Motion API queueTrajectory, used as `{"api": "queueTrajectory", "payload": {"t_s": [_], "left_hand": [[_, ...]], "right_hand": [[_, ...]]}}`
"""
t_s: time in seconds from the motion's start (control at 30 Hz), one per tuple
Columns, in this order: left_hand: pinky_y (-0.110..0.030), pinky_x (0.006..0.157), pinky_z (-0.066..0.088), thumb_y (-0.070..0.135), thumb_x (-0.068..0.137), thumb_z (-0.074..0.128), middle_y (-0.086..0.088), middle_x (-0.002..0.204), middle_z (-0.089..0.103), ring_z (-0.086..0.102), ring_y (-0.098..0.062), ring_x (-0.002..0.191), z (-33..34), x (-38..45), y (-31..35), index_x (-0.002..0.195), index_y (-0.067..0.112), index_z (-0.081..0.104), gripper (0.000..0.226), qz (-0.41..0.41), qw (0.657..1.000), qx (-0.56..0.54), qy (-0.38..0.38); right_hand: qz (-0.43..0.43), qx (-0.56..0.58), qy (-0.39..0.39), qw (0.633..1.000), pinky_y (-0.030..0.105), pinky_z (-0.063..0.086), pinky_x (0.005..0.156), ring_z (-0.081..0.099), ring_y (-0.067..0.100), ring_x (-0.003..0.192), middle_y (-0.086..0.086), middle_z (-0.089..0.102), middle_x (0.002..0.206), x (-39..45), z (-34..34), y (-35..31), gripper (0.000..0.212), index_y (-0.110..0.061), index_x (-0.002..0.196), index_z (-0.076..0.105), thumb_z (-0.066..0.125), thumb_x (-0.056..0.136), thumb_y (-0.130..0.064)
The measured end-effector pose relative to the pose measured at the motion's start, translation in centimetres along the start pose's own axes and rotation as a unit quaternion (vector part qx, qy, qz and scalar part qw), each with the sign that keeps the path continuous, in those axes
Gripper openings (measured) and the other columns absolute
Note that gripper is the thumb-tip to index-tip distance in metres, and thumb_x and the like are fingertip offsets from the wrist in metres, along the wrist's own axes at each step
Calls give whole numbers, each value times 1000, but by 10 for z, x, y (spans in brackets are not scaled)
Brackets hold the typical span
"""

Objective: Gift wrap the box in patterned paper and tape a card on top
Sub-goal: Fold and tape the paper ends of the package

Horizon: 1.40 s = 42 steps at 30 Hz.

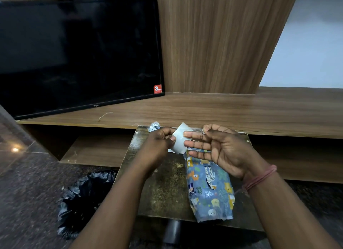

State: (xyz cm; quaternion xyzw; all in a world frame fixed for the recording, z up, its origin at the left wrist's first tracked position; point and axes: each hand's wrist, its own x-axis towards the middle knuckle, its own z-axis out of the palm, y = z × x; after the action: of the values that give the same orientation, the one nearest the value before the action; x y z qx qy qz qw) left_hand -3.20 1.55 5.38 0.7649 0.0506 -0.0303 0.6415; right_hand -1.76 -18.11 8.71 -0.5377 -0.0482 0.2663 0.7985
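The box point(209, 189), wrapped in blue paper with cartoon animals, lies on the right side of a small worn table point(163, 193). Above its far end I hold a small white card point(179, 139) in the air. My left hand point(161, 143) pinches the card's left edge between thumb and fingers. My right hand point(220, 148) is palm up beside it. Its thumb and forefinger pinch a piece of clear tape point(197, 130), and its other fingers stretch straight toward the card's right edge.
A crumpled scrap of wrapping paper point(154, 126) lies at the table's far left corner. Behind the table runs a long wooden shelf point(222, 111) with a black television point(78, 52) leaning on it. On the floor to the left sits a black plastic bag point(83, 198).
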Motion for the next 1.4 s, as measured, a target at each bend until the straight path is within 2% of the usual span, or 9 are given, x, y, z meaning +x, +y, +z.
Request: {"api": "queueTrajectory", "payload": {"t_s": [0.1,0.27,0.33,0.5,0.63,0.97,1.1,1.2,1.4], "left_hand": [[-25,67,48,13,105,55,-8,91,76,64,-11,74,2,0,-1,102,14,73,18,12,997,50,58],[-37,87,54,15,90,73,10,103,70,66,-16,101,12,5,-6,107,26,68,21,61,966,157,198],[-42,82,55,12,86,73,6,93,67,66,-22,94,17,2,-8,100,27,65,21,64,957,162,234],[-36,71,60,19,97,62,-10,79,68,66,-20,65,28,-5,4,103,9,65,12,-96,980,-117,128],[-18,42,49,34,107,49,-3,62,57,57,-8,41,19,-8,15,94,9,57,29,-193,945,-248,91],[-16,40,45,14,97,66,0,55,53,45,-6,36,-6,-8,6,77,12,59,21,-270,920,-276,69],[-12,31,35,-1,98,55,1,43,52,43,-4,27,-7,-11,11,64,8,57,35,-263,929,-249,78],[-21,32,45,-8,96,47,-5,41,53,54,-13,30,-10,-10,10,44,5,56,54,-263,928,-257,61],[-26,49,60,-6,102,49,-15,67,74,72,-14,52,-15,-5,6,92,-4,60,15,-273,918,-279,76]], "right_hand": [[-8,-38,22,999,57,53,95,69,39,111,20,71,119,1,2,2,18,-14,89,48,43,106,-11],[-23,-36,88,995,54,57,92,72,36,104,19,72,117,8,14,7,15,-13,93,52,45,105,-8],[-21,-45,121,991,50,58,91,72,35,103,19,71,116,11,20,12,15,-13,93,53,46,104,-7],[-73,-202,152,965,21,55,63,68,8,70,12,70,90,12,39,27,13,-10,94,57,50,104,-10],[-154,-427,123,883,25,46,56,59,1,60,-6,64,74,9,45,42,9,-17,94,53,49,101,-15],[-277,-683,18,676,42,42,72,60,36,90,10,65,94,6,62,64,15,-12,103,49,53,88,-14],[-285,-654,33,700,43,43,82,60,29,94,-1,65,91,10,62,67,13,-20,99,47,53,89,-27],[-273,-617,54,736,39,37,92,56,15,100,-16,62,86,8,63,69,28,-28,95,49,55,89,-54],[-263,-532,160,789,28,40,59,56,5,67,-12,62,72,8,27,29,22,-25,81,56,60,97,-39]]}}
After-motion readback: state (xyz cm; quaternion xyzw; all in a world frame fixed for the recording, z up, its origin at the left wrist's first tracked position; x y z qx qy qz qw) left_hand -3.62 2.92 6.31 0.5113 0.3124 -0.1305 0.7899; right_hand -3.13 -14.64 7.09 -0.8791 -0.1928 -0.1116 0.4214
